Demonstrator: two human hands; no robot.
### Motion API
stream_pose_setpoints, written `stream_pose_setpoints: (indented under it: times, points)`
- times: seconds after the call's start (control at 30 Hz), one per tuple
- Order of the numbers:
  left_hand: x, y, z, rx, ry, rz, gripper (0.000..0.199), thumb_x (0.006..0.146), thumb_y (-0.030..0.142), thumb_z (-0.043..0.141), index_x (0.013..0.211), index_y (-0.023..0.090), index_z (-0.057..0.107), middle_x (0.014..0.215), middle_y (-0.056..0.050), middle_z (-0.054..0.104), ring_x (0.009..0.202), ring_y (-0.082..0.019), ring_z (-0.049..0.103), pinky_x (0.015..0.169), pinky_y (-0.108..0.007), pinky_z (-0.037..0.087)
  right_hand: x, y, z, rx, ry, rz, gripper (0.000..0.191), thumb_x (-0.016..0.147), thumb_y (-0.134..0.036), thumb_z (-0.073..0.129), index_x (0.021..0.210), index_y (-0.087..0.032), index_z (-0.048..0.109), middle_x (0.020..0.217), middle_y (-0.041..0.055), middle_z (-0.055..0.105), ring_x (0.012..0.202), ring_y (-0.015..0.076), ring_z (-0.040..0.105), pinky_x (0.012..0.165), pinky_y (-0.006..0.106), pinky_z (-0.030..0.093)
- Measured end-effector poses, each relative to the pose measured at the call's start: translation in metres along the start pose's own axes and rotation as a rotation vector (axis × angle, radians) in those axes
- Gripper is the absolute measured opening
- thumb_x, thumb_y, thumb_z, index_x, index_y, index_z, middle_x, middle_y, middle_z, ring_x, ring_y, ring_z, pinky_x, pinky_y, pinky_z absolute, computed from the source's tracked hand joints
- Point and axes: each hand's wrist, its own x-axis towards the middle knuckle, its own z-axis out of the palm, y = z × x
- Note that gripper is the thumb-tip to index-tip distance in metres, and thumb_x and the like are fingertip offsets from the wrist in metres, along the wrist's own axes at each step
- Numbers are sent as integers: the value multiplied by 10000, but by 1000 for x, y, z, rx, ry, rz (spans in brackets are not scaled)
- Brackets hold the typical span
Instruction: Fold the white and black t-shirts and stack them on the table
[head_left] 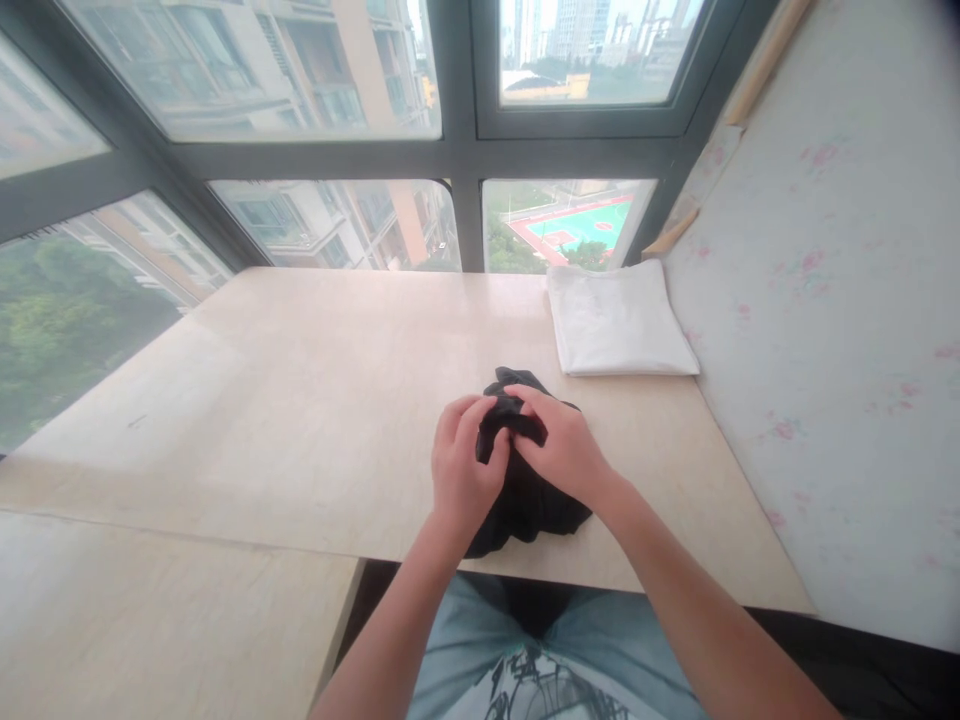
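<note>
A crumpled black cloth [529, 505] lies in a heap near the front edge of the pale countertop [300, 400]. My left hand [466, 455] grips its upper part from the left, with the thumb and fingers curled round a fold. From the right, my right hand [559, 440] pinches the same bunched part. Both thumbs meet close together at the middle of the fold. What kind of garment or cloth it is, I cannot make out.
A folded white cloth [622, 320] lies at the back right, by the flowered wall [825, 330]. Grey-framed windows [465, 160] rise along the back and left edges. A lower pale surface [150, 610] adjoins at the front left.
</note>
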Motion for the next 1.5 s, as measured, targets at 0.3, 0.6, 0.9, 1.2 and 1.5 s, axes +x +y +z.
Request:
stream_pose_setpoints:
  times: [0.3, 0.6, 0.9, 1.2, 1.5]
  points:
    - [-46, -41, 2, -11, -411, -418, 231, 777, 154, 582, 979, 242, 653, 894, 1, 686, 779, -155, 607, 719, -291, 471, -9, -6, -25, -173, 174, -68, 188, 779, -143, 609, 935, -219, 681, 918, 11, 739, 828, 176, 700, 749, 294, 561]
    - [-58, -44, -2, -273, -557, -527, 169, 843, 334, 570, 907, 214, 670, 737, -6, 645, 677, -161, 581, 635, -273, 419, 0, -10, -48, -313, 427, -71, 152, 834, -217, 586, 930, -247, 700, 904, 27, 736, 782, 193, 683, 693, 323, 556]
    - [-66, -53, -16, -635, -547, -809, 240, 806, 290, 522, 926, 186, 702, 932, -56, 711, 889, -209, 640, 767, -310, 480, -3, 7, -80, -408, 473, -3, 207, 804, -185, 570, 945, -227, 715, 917, 36, 725, 793, 201, 657, 686, 334, 521]
    - [-31, -53, -37, -819, -119, -991, 309, 801, 453, 612, 907, 169, 676, 868, -37, 684, 794, -184, 618, 643, -259, 464, -9, 38, -95, -178, 37, 204, 101, 716, -166, 486, 693, -191, 581, 927, 40, 671, 915, 213, 610, 846, 374, 467]
    - [51, -41, -84, -311, -340, -477, 229, 834, 421, 642, 831, 198, 695, 789, -28, 693, 759, -197, 631, 643, -280, 462, 3, 7, -127, 325, -143, 333, 89, 800, -276, 569, 805, -188, 581, 623, -28, 512, 536, 103, 461, 471, 221, 334]
